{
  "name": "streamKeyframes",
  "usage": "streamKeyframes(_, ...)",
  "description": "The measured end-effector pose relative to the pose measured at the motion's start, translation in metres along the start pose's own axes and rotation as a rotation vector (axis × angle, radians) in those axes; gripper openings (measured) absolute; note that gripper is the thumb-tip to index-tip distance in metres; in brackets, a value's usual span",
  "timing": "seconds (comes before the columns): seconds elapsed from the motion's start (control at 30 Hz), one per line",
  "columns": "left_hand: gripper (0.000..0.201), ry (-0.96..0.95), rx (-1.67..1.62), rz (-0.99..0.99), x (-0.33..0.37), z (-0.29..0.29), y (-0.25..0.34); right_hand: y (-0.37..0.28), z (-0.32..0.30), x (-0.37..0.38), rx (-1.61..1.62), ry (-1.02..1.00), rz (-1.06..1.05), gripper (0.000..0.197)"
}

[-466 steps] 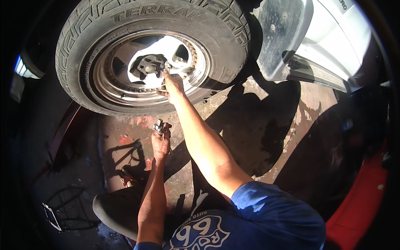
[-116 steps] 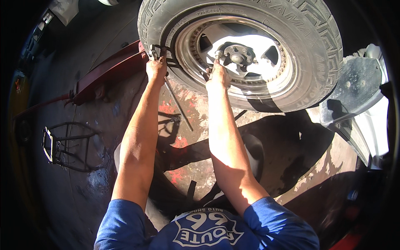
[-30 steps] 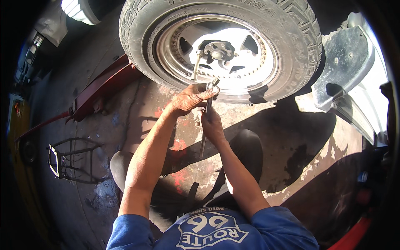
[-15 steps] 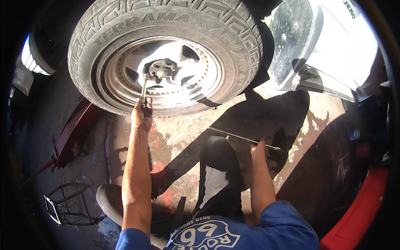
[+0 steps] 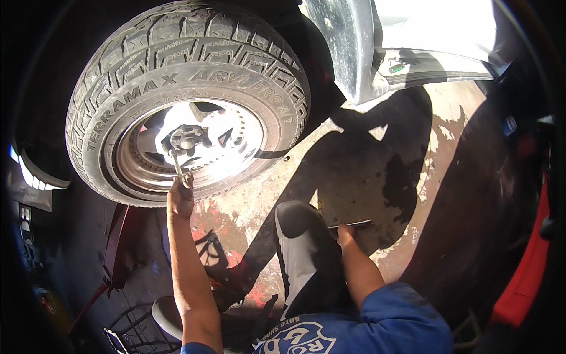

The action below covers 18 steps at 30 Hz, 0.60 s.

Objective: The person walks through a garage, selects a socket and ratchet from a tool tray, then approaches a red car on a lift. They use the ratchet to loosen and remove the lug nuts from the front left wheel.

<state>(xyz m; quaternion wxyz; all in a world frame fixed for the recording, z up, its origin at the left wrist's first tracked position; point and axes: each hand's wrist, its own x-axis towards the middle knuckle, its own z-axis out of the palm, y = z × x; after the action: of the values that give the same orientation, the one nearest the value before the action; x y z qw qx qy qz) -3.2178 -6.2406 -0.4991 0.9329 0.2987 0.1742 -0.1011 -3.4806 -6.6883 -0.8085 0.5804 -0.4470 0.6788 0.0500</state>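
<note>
A large off-road tyre (image 5: 147, 76) on a bright metal rim (image 5: 236, 135) fills the upper left, with a dark hub (image 5: 187, 141) at its centre. My left hand (image 5: 180, 199) is closed round a slim metal shaft (image 5: 177, 164), whose far end meets the lower left of the hub. Glare hides whether that end sits on a nut. Beside my bent knee (image 5: 298, 221), my right hand (image 5: 345, 235) grips a long thin metal bar (image 5: 358, 223) low over the floor. Part of the bar is lost in shadow.
A white car body panel (image 5: 436, 23) and its sill (image 5: 436, 65) stand at the upper right. Left of my arm lies a dark red metal arm (image 5: 121, 242), with a black wire frame (image 5: 138, 327) below. Something red (image 5: 525, 271) runs along the right edge.
The whole view has shifted, so the wheel appears farther left. My right hand has drawn the bar in toward my knee and turned it. My left hand keeps the shaft at the hub.
</note>
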Motion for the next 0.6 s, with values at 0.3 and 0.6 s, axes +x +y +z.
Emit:
streamKeyframes(0.3, 0.041, 0.341, 0.644, 0.249, -0.004, 0.009, -0.010, -0.235, -0.013, -0.146, -0.016, 0.229, -1.347, 0.012)
streamKeyframes(0.6, 0.020, 0.314, 0.361, 0.277, 0.005, -0.009, -0.004, -0.567, 0.021, -0.179, -0.775, 0.583, -1.393, 0.032)
